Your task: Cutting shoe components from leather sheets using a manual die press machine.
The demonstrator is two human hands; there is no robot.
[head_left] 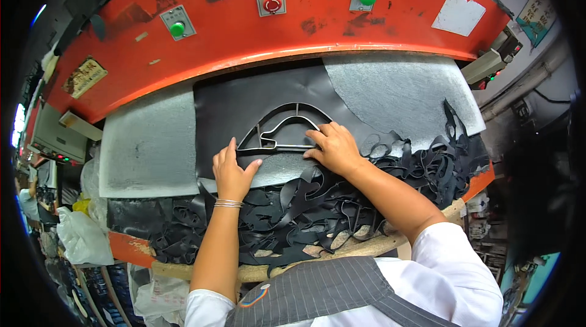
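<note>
A steel-strip cutting die (297, 106), curved like an arch with cross-braces, lies on a sheet of black leather (226, 98). My right hand (336, 151) is closed over the die's right end, its fingers bent on the metal strip. Beside the die's left corner rests my left hand (231, 171), fingers stretched forward and thumb apart, close to the leather's near edge. Whether its fingertips touch the die I cannot tell. Under the leather is a pale grey cutting board (146, 150), showing at both sides and between my hands.
An orange press beam (226, 40) spans the far side, carrying two green buttons and a red button (271, 3). Black leather offcuts (268, 223) heap along the near edge, above a wooden pole (250, 273). A white plastic bag (82, 238) hangs at the left.
</note>
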